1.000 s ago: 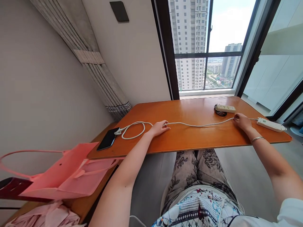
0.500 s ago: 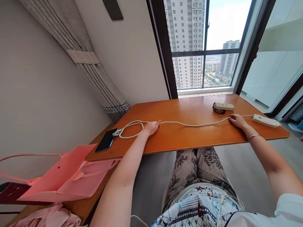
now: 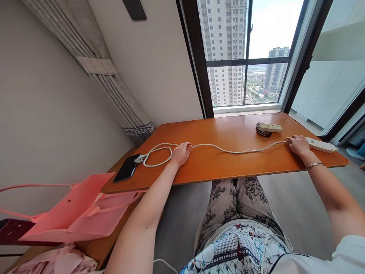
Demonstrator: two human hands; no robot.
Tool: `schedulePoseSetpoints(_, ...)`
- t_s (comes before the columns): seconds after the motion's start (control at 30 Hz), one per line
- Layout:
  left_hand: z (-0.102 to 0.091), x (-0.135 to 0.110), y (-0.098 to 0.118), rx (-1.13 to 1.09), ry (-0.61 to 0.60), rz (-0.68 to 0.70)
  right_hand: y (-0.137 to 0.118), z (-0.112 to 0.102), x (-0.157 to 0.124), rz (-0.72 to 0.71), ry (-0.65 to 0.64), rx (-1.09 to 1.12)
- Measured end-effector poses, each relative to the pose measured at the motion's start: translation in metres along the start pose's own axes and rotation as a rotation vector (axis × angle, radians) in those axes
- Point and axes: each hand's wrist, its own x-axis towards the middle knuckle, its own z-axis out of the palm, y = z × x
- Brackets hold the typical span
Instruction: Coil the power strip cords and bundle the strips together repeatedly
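A white cable runs across the orange table from a loop at the left to a white power strip at the right edge. My left hand rests on the cable just right of the loop, fingers curled over it. My right hand lies on the cable where it meets the power strip, fingers closed on it. A bracelet sits on my right wrist.
A black phone lies at the table's left end beside the cable's plug. A second cream power strip with a black cord sits near the window. A pink bag lies on a lower surface at left. My patterned trousers are below the table.
My right hand has slid right along the cable up to the power strip. My left hand has shifted slightly left toward the loop. The cable lies straighter.
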Motion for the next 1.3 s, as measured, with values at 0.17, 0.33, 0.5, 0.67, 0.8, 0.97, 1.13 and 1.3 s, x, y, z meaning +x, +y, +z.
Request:
schedulePoseSetpoints(0.17, -0.003, -0.007, -0.011, 0.037, -0.146, -0.020, 0.020, -0.006, 0.005, 0.107, -0.062, -0.036)
schedulePoseSetpoints(0.33, -0.003, -0.007, -0.016, 0.061, -0.159, -0.080, 0.022, -0.010, 0.020, 0.153, -0.081, -0.040)
schedulePoseSetpoints(0.5, -0.005, -0.004, -0.012, 0.168, -0.184, -0.111, 0.022, -0.003, 0.027, 0.147, 0.009, -0.052)
schedulePoseSetpoints(0.67, -0.001, 0.001, -0.006, 0.254, -0.194, -0.111, 0.016, 0.005, 0.034, 0.155, -0.014, -0.069)
schedulePoseSetpoints(0.8, 0.007, 0.005, 0.002, 0.138, 0.037, -0.043, -0.015, -0.002, 0.039, 0.102, 0.091, 0.074)
schedulePoseSetpoints(0.97, 0.014, 0.008, 0.029, -0.031, 0.274, 0.072, -0.078, -0.009, 0.044, -0.035, -0.001, 0.300)
schedulePoseSetpoints(1.13, 0.017, 0.006, 0.064, -0.170, 0.294, 0.197, -0.115, -0.005, 0.050, -0.040, -0.060, 0.423)
schedulePoseSetpoints(1.3, 0.020, -0.003, 0.092, -0.317, 0.286, 0.305, -0.133, -0.009, 0.053, -0.069, -0.012, 0.764)
